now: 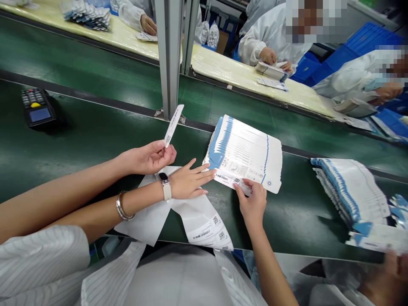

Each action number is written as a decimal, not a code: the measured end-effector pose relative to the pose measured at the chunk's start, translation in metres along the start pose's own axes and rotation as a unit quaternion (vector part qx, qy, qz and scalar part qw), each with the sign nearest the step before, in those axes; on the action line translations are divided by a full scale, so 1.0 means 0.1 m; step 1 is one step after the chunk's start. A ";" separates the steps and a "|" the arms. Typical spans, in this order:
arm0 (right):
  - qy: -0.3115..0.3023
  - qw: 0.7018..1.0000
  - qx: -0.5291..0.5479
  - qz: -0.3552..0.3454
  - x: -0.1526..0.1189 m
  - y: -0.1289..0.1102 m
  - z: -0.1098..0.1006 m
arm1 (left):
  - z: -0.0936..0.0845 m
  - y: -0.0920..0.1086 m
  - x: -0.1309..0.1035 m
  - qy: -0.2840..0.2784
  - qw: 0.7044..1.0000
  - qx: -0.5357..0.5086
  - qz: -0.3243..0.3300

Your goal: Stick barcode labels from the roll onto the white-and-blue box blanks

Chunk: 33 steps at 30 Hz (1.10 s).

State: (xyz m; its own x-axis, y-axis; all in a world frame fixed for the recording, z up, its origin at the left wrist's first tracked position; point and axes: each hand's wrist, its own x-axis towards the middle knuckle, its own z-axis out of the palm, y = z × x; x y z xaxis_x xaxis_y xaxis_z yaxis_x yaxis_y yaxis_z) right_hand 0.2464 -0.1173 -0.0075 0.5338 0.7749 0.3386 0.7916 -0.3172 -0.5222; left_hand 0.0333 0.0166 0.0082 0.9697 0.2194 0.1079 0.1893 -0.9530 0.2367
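Nearest the person, a white label sheet [204,221] with barcodes lies over the near edge of the green belt [79,140]. The left hand [188,182], with a watch and a bracelet on its arm, rests open and flat on that sheet. Its fingertips touch the left edge of a stack of white-and-blue packets [245,155]. The stack lies on the belt just past the sheet, and the right hand [251,204] pinches its near edge between thumb and fingers.

Just left of the flat hand, another bare hand [149,157], which comes in from the left, holds a narrow white strip [174,124] upright by its lower end. To the right, well apart, a second, fanned pile of packets [347,191] sits on the belt. A blurred hand [395,265] is at its near corner.

Farther left, a handheld scanner [36,108] lies on the belt. Beyond a metal post [168,55], co-workers in white coats handle packets at a yellow-topped bench [223,68]. Behind them stand blue crates [366,42]; whether anything is in them cannot be told.
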 end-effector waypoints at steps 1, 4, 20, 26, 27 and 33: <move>-0.002 1.000 0.008 0.009 0.01 0.00 0.01 | 0.00 0.00 0.00 0.005 1.000 -0.006 0.000; -0.016 0.999 0.037 0.031 0.03 0.04 0.03 | 0.00 0.00 0.00 0.021 1.000 -0.008 0.002; -0.042 0.997 0.017 -0.064 0.56 -0.20 -0.37 | 0.05 0.39 -0.44 0.162 0.979 0.072 -0.104; -0.109 0.966 0.149 -0.182 0.96 -0.99 0.39 | 0.14 0.43 -0.71 0.166 0.971 0.082 -0.152; -0.127 0.960 0.164 -0.190 0.97 -1.15 0.57 | 0.16 0.43 -0.73 0.171 0.970 0.081 -0.153; -0.186 0.935 0.267 -0.142 0.78 -1.76 1.07 | 0.24 0.42 -0.76 0.225 0.959 0.069 -0.159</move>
State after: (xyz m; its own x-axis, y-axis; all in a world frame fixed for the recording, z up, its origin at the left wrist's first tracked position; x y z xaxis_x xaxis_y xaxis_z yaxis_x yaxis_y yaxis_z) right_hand 0.1171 0.0574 0.0269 0.1049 0.9545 0.2791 0.5721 0.1716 -0.8020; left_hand -0.0293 -0.0447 -0.0130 0.7005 0.5421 0.4641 0.5138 -0.8345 0.1993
